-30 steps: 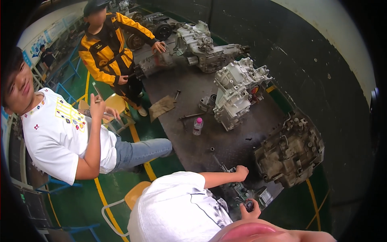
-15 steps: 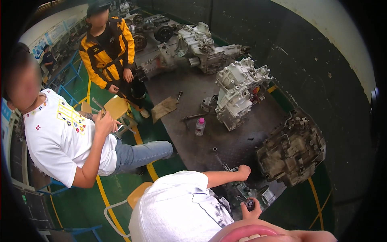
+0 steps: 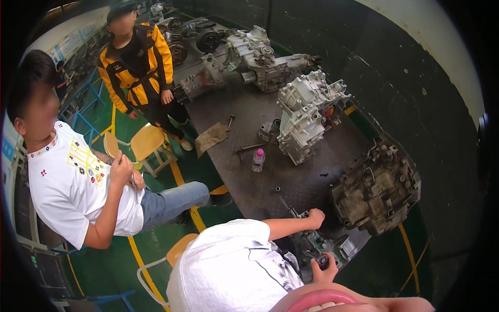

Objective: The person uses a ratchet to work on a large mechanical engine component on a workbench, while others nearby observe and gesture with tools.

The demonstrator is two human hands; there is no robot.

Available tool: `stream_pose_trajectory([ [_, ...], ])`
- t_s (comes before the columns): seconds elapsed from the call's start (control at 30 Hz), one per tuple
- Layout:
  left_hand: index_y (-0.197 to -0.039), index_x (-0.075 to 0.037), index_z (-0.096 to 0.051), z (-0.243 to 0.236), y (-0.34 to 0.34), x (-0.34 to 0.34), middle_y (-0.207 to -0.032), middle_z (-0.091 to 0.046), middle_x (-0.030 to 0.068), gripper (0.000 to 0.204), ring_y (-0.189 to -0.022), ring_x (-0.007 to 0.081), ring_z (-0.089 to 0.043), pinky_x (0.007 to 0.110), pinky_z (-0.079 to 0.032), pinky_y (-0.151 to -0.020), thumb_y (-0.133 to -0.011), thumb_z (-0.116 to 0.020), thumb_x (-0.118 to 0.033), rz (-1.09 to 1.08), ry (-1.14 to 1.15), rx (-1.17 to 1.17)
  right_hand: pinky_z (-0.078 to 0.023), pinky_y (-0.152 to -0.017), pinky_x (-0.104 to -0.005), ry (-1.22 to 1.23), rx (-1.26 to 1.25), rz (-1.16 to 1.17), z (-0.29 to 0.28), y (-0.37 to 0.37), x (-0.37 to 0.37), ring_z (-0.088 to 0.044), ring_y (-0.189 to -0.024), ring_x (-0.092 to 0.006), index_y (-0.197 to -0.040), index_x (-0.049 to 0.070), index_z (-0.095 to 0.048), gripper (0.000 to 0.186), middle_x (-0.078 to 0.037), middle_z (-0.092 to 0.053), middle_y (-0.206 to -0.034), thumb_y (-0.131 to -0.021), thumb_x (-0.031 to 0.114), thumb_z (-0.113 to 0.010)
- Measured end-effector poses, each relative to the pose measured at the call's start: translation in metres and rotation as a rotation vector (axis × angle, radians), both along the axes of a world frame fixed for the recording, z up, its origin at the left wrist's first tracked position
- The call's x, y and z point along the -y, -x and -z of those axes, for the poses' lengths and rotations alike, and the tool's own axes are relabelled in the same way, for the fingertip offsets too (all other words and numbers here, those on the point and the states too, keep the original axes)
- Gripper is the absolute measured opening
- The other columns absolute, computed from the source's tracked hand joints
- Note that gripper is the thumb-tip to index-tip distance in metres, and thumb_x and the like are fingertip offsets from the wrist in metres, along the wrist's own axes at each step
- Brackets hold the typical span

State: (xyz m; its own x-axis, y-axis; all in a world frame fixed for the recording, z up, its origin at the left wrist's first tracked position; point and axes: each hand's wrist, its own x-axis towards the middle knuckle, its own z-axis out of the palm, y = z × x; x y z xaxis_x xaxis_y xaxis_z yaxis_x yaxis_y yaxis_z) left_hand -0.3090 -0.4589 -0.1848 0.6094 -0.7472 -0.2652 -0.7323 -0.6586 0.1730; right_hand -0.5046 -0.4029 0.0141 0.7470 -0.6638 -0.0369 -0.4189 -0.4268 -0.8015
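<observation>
In right hand [image 3: 320, 274]: round dark part [image 3: 324, 261], thumb and fingers curved around its rim, beside metal assembly [image 3: 315, 240] on workbench [image 3: 306, 179]. Left hand [image 3: 315, 219]: curled into a fist near assembly; cannot tell whether gripping anything. Probably best to steady assembly, keeping round part by its rim. Hidden: right forearm, behind wearer's face [image 3: 348, 300]; assembly detail too small.

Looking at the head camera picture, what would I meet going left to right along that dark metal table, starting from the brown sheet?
Brown sheet → pink-capped bottle → the camera wearer's left hand → large grimy brown metal housing.
</observation>
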Motion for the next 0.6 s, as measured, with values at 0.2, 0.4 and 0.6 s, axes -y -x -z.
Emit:
stream_pose_trajectory([
  [0.2, -0.09, -0.009, -0.068, -0.019, -0.011, -0.008, -0.091, -0.065, 0.0052, 0.02, -0.093, 0.0239, -0.057, 0.035, -0.043, -0.072, -0.07, -0.065, -0.013, 0.134, -0.101, -0.046, -0.044, -0.066, -0.0272, -0.015, 0.004, 0.006, 0.001, 0.003, -0.003, -0.053, -0.067, -0.0142, -0.09, -0.002, -0.058, 0.03, -0.009, -0.056, -0.072, -0.063, 0.005, -0.071],
  [0.4, -0.096, -0.009, -0.067, -0.022, -0.006, -0.008, -0.099, -0.064, 0.0073, 0.022, -0.098, 0.025, -0.056, 0.037, -0.042, -0.074, -0.075, -0.06, -0.012, 0.105, -0.049, -0.099, -0.044, -0.066, -0.0271, -0.006, 0.013, -0.006, 0.001, 0.002, -0.008, -0.052, -0.067, -0.0136, -0.09, -0.002, -0.059, 0.03, -0.008, -0.056, -0.072, -0.063, 0.005, -0.07],
  [0.6, -0.101, -0.012, -0.066, -0.015, -0.013, -0.004, -0.101, -0.063, 0.0032, 0.038, -0.099, 0.0231, -0.055, 0.036, -0.039, -0.075, -0.067, -0.074, -0.027, 0.167, -0.147, -0.066, -0.044, -0.066, -0.0269, -0.054, -0.004, 0.015, 0.001, 0.002, -0.009, -0.052, -0.067, -0.0134, -0.09, -0.002, -0.059, 0.03, -0.008, -0.056, -0.072, -0.063, 0.005, -0.07],
])
